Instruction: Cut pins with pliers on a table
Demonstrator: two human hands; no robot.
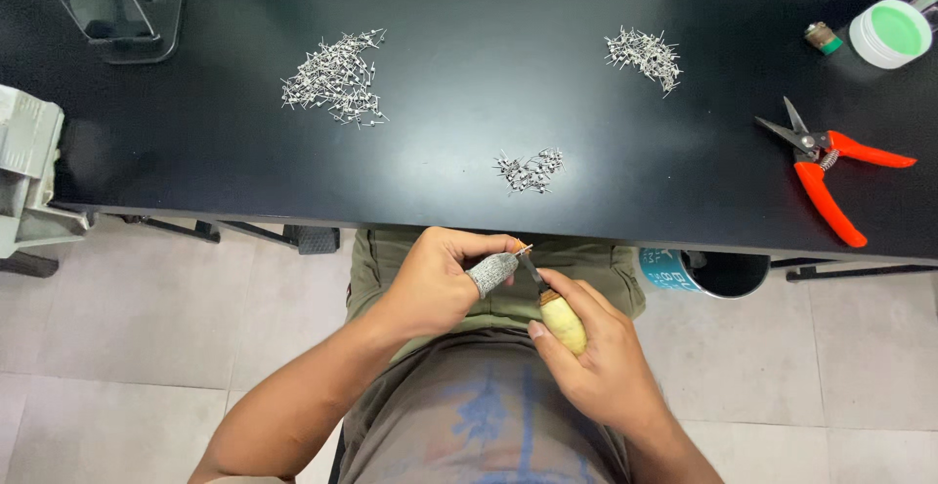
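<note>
My left hand (pixel 442 279) pinches a tiny metal piece (pixel 524 248) between its fingertips, with a grey knitted cot (pixel 491 271) over the thumb. My right hand (pixel 598 357) grips a small knife by its pale wooden handle (pixel 564 323); the dark blade (pixel 532 271) points up to the tiny piece. Both hands hover over my lap, just below the front edge of the black table (pixel 469 103). Three heaps of small metal pieces lie on the table: a large one (pixel 337 79) at the left, a small one (pixel 529 170) in the middle, another (pixel 644 55) at the right.
Orange-handled pruning shears (pixel 827 164) lie open at the table's right. A white tub with green contents (pixel 890 33) and a small capped bottle (pixel 823 38) stand at the back right. A blue bin (pixel 702 271) sits under the table edge. A black stand (pixel 127 5) is at the back left.
</note>
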